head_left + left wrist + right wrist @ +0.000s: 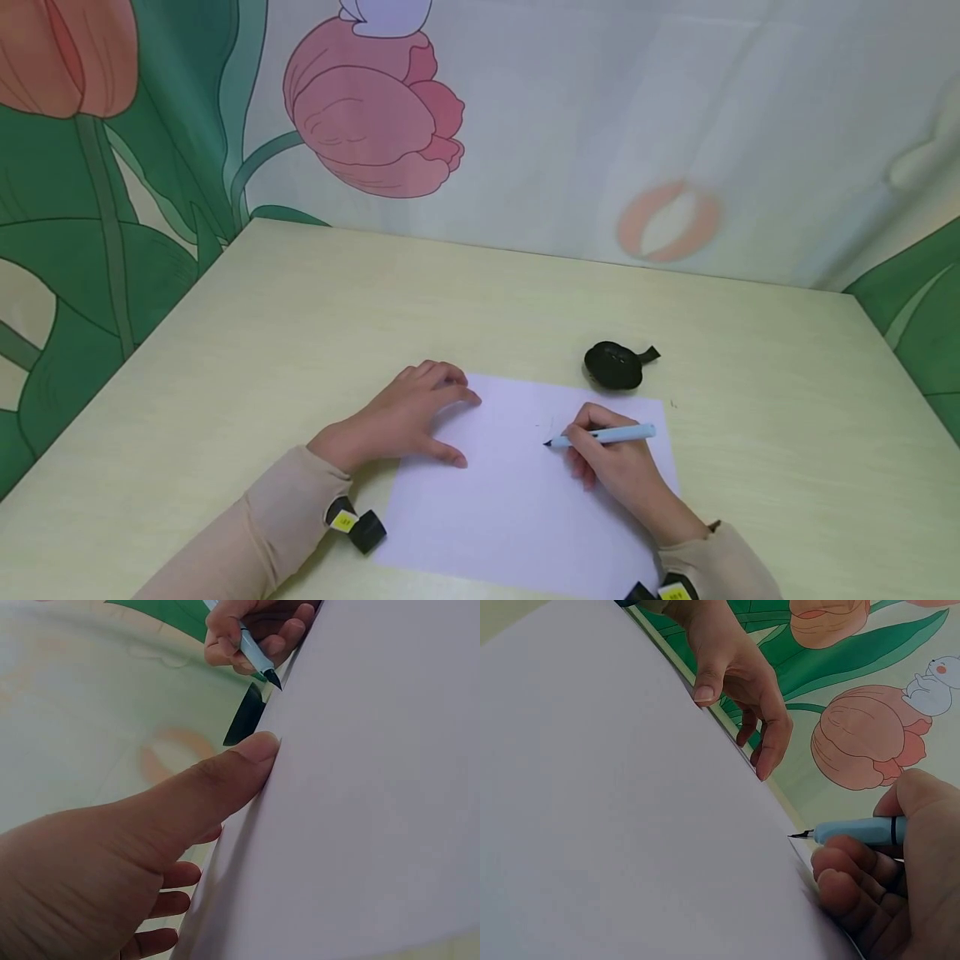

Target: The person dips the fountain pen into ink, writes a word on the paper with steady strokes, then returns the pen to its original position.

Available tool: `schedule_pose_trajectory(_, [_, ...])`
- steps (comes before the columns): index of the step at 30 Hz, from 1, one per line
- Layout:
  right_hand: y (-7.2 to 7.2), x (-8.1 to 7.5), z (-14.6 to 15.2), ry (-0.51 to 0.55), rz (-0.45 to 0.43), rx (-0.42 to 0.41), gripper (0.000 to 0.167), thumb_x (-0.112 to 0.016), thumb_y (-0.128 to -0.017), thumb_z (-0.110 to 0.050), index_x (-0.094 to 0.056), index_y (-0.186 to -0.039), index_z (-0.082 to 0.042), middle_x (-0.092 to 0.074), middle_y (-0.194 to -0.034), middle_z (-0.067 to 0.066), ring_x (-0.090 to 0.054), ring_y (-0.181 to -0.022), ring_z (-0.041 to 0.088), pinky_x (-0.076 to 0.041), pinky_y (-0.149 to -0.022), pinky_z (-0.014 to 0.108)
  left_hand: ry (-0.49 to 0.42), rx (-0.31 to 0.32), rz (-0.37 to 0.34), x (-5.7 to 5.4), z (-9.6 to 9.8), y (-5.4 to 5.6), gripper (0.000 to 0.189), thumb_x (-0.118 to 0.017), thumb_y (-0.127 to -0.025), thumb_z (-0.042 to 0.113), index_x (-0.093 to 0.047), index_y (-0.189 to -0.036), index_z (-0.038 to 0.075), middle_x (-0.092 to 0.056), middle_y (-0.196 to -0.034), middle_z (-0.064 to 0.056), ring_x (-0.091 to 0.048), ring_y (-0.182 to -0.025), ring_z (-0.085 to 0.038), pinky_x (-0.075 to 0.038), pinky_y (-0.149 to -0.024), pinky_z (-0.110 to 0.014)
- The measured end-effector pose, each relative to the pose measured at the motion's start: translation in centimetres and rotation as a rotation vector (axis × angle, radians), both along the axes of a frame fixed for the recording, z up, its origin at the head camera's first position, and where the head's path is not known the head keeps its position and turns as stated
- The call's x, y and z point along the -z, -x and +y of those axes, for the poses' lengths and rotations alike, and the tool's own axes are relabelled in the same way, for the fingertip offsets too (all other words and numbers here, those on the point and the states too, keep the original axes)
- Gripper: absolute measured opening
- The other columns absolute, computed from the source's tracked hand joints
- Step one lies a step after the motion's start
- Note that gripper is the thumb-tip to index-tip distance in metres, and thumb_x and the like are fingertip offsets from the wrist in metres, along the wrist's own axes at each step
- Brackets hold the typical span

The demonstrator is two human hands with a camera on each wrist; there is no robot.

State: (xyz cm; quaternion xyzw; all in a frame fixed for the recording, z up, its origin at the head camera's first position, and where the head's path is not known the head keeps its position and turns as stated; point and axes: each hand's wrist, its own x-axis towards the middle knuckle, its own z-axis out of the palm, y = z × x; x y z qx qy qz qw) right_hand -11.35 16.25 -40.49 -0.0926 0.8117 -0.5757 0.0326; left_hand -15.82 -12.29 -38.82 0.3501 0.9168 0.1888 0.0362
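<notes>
A sheet of white paper [495,508] lies on the table in the head view. My right hand [611,458] pinches a light blue fountain pen [626,433] between thumb and fingers, over the paper's right half. The pen's dark nib [802,835] points left, close over the sheet, with a few faint marks [543,423] near it. On the paper's left part rests my left hand [408,417], its fingers spread and loosely bent, holding nothing. Its thumb [251,754] lies on the sheet in the left wrist view.
Just beyond the paper's far right edge sits a small black rounded object [613,367] with a short tab. The pale wooden table [300,300] extends around the sheet. Behind it hangs a curtain [540,125] printed with flowers. Tiny dark specks [672,403] mark the tabletop right of the paper.
</notes>
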Motion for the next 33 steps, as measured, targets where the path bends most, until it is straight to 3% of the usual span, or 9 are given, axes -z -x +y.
schedule_pose_trajectory(33, [-0.11, 0.05, -0.09, -0.016, 0.028, -0.076, 0.016, -0.058, -0.09, -0.003, -0.056, -0.074, -0.003, -0.059, -0.058, 0.014, -0.051, -0.038, 0.01, -0.045, -0.037, 0.029, 0.013, -0.001, 0.019, 0.19, 0.11, 0.06, 0.066, -0.081, -0.068, 0.053, -0.06, -0.123, 0.024, -0.052, -0.129, -0.004, -0.043, -0.127, -0.023, -0.034, -0.107, -0.046])
